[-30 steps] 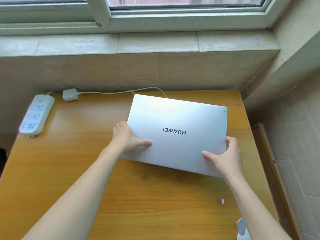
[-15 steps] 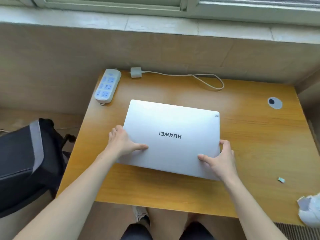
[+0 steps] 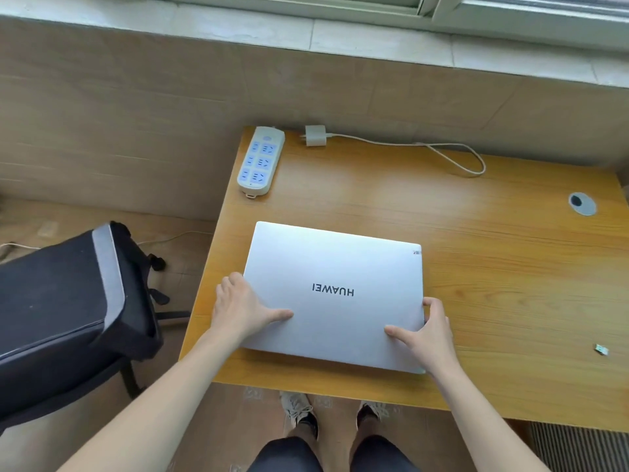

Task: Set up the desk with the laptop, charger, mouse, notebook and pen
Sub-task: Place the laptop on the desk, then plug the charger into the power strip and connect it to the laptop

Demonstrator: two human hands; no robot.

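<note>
A closed silver laptop [image 3: 335,267] lies flat on the wooden desk [image 3: 493,267], near its front left corner, logo upside down to me. My left hand [image 3: 241,306] grips its near left edge, thumb on the lid. My right hand [image 3: 427,337] holds the near right corner, thumb on top. A white charger [image 3: 316,135] with its looped cable [image 3: 452,158] rests at the desk's back edge. No mouse, notebook or pen is in view.
A white power strip [image 3: 260,161] lies at the back left corner. A grey cable grommet [image 3: 582,203] sits at the far right, a small USB dongle [image 3: 601,349] near the right front. A black bag [image 3: 68,301] rests on a chair left of the desk.
The view has swung left and tilted down, showing the bag and my legs. The laptop has come closer to the desk's front left, both hands still gripping it.
</note>
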